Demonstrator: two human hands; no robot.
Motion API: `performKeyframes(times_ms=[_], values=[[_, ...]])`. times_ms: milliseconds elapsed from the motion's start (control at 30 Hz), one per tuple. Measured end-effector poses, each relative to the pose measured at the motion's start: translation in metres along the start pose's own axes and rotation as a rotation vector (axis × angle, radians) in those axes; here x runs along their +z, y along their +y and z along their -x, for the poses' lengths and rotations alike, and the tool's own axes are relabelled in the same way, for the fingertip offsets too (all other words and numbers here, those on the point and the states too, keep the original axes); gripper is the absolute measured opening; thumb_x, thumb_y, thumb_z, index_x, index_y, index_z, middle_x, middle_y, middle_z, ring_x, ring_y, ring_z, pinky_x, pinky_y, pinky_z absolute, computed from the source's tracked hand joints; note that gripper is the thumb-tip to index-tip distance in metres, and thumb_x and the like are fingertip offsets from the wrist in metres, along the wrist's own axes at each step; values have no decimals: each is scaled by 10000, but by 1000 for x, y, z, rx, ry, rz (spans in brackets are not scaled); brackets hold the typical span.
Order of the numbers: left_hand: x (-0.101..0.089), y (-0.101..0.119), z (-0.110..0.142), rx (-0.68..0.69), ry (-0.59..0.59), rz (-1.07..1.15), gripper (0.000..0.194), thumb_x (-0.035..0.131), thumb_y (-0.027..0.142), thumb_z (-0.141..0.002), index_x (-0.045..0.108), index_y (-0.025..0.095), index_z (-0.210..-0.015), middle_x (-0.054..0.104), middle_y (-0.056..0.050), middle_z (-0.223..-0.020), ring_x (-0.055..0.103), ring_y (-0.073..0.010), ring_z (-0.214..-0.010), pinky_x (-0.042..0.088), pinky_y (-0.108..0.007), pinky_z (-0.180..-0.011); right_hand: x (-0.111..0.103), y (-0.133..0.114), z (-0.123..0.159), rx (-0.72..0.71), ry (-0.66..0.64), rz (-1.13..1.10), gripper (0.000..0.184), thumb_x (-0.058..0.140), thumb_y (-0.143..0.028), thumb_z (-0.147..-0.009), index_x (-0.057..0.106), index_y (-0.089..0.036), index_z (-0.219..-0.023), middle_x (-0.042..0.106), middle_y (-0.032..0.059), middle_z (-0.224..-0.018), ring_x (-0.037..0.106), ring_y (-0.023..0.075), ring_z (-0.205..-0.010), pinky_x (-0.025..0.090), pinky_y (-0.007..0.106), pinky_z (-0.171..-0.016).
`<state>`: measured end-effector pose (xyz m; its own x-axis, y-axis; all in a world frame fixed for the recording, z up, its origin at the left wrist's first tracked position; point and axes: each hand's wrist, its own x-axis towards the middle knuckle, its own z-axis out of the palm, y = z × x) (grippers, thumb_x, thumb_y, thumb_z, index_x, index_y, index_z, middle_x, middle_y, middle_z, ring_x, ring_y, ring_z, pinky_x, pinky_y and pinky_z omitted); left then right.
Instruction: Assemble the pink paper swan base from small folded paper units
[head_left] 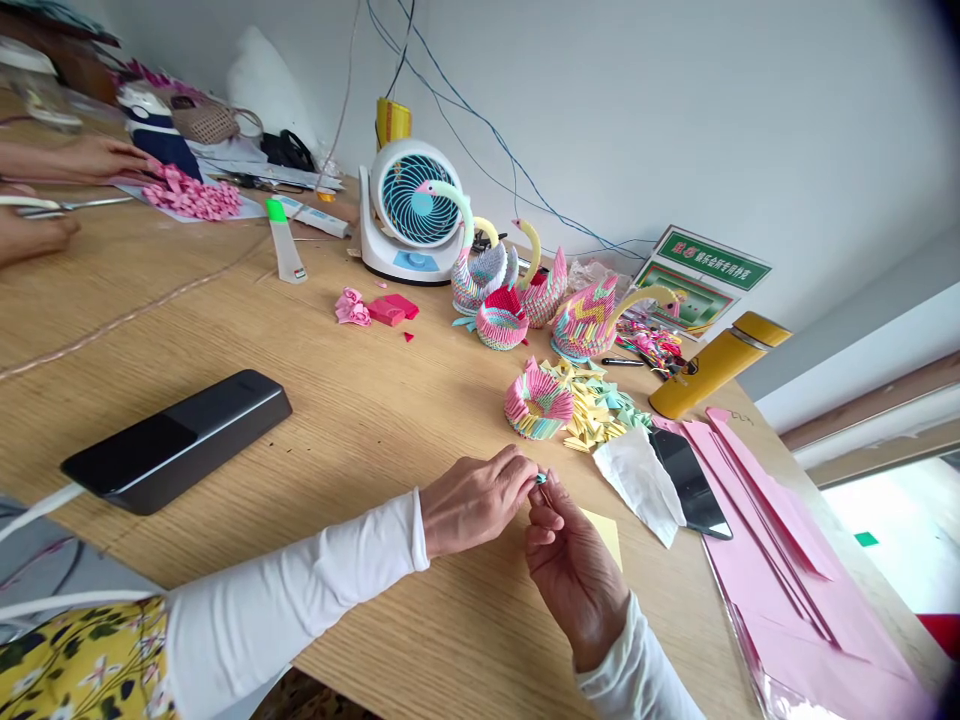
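Observation:
My left hand [476, 508] and my right hand [571, 565] meet above the table, fingertips pinched together on a small teal paper piece [541, 479]. Fingers cover most of that piece, so its exact fold is hidden. Just beyond them sits a round pink and yellow folded-paper bowl [537, 402]. Beside it spreads a pile of yellow and pale green folded paper pieces [592, 405]. A pale yellow paper sheet [606, 537] lies partly under my right hand.
Several folded-paper swans [585, 318] stand near a white fan [417, 205]. To the right are a white tissue [637, 485], a phone [694, 485], pink paper sheets [780, 590] and a yellow flask [716, 365]. A black device [176, 440] lies left. Another person's hands [97, 160] are at far left.

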<state>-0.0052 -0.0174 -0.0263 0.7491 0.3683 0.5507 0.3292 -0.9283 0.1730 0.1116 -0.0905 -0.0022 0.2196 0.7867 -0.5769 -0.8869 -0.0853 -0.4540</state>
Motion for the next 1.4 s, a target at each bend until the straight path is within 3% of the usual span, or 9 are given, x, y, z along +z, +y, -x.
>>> performKeyframes(times_ms=[100,233,467,633,767,900,1133,1267,1400], values=[[-1,1,0,-23,-7,44,219,283,187,-971,498,148,-995,603,-52,-894,620,-154,-821,511,-237,-625,-2,0,-2,2,-2,17,52,581,-107,-856,616,-132,-886,606,-30,-703,437,-16,-379,398,70,-328],[0,-2,-2,-123,35,236,149,354,221,-962,490,162,-971,598,-41,-882,606,-135,-781,496,-231,-657,-9,-7,-8,-51,-73,79,204,737,-107,-703,650,-137,-885,618,-42,-734,372,-38,-377,356,59,-327],[20,-25,-17,-476,252,433,130,479,195,-899,495,167,-1025,552,5,-785,556,-115,-694,461,-228,-650,5,-49,-37,-686,-112,575,223,791,-289,-655,727,-177,-837,614,-40,-676,440,28,-512,350,131,-419],[34,-35,-29,-467,269,413,93,475,150,-881,506,173,-966,572,-20,-884,568,-137,-813,463,-253,-721,14,-64,-67,-943,-194,904,295,756,-381,-675,739,-178,-888,706,53,-876,586,157,-770,431,247,-615],[36,-37,-35,-456,276,383,102,489,177,-880,475,176,-981,572,-32,-939,573,-149,-873,475,-284,-777,12,-66,-76,-953,-176,1049,391,730,-456,-678,733,-149,-921,658,19,-682,467,99,-538,311,225,-478],[35,-38,-37,-438,279,343,291,603,219,-810,431,186,-1043,555,-38,-976,552,-175,-939,480,-295,-767,8,-66,-76,-955,-163,1148,412,706,-487,-694,731,-162,-946,577,-11,-581,304,71,-453,208,225,-427],[38,-40,-37,-466,276,384,218,583,232,-836,442,180,-994,579,-23,-941,574,-146,-838,471,-264,-713,6,-61,-81,-965,-159,1142,368,704,-477,-700,735,-198,-937,544,-16,-577,306,82,-453,235,228,-415],[34,-38,-39,-511,172,300,69,541,235,-874,536,190,-927,639,-11,-927,619,-148,-828,452,-240,-677,7,-58,-84,-933,-151,1095,388,708,-480,-695,728,-176,-936,550,-13,-556,341,81,-434,271,224,-401],[31,-35,-39,-562,91,225,120,542,289,-889,615,220,-955,702,-2,-941,659,-168,-829,428,-236,-644,8,-55,-86,-915,-164,1053,359,731,-462,-673,728,-185,-902,619,5,-653,380,69,-431,310,224,-398]])
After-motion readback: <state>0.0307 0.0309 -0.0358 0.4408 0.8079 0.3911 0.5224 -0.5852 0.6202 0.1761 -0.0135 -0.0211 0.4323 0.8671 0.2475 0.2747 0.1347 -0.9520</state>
